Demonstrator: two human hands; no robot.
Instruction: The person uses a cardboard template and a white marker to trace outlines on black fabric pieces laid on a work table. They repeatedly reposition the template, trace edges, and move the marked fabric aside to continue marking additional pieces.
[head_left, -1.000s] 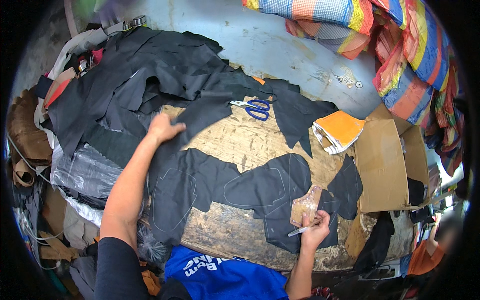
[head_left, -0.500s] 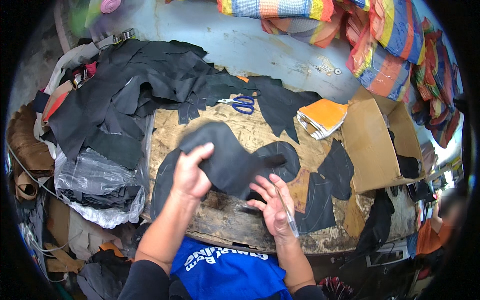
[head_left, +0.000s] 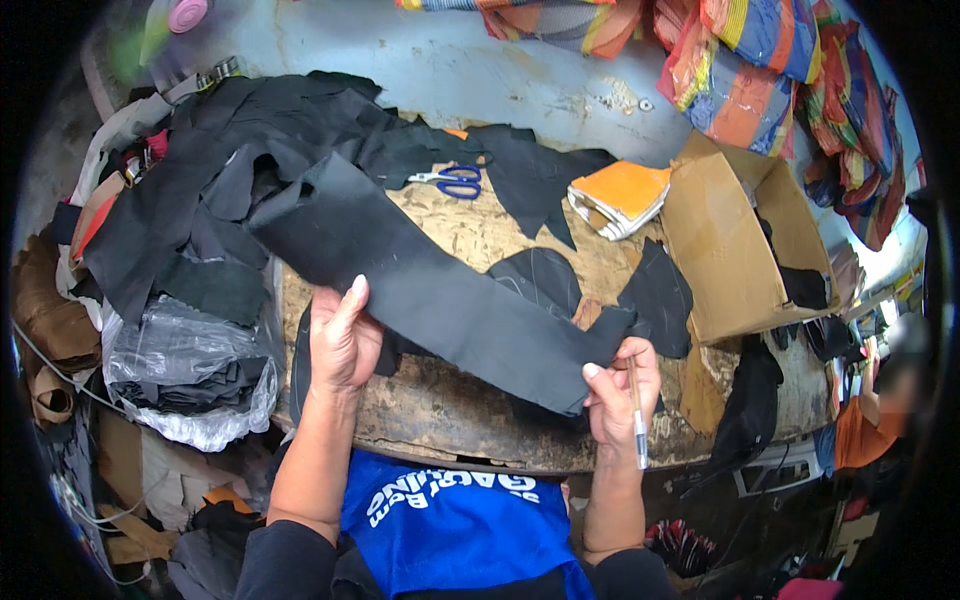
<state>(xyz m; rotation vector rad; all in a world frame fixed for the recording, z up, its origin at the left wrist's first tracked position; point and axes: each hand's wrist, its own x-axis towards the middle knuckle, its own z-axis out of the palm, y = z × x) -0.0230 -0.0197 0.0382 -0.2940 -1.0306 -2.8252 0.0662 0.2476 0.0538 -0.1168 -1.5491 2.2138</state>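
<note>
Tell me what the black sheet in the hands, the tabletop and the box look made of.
Black sheet: likely leather or a leather-like material, matte with a soft sheen; it bends in broad curves without creasing. Tabletop: rough pressed-chip wood board, unfinished, flaked grain and crumbling front edge. Box: plain brown corrugated cardboard, dull, flaps folded open.

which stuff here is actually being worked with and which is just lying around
In hand: long black sheet, held by the left hand and right hand; pen in the right hand.

Lying about: blue-handled scissors, orange-covered booklet, cardboard box, plastic bag.
</note>
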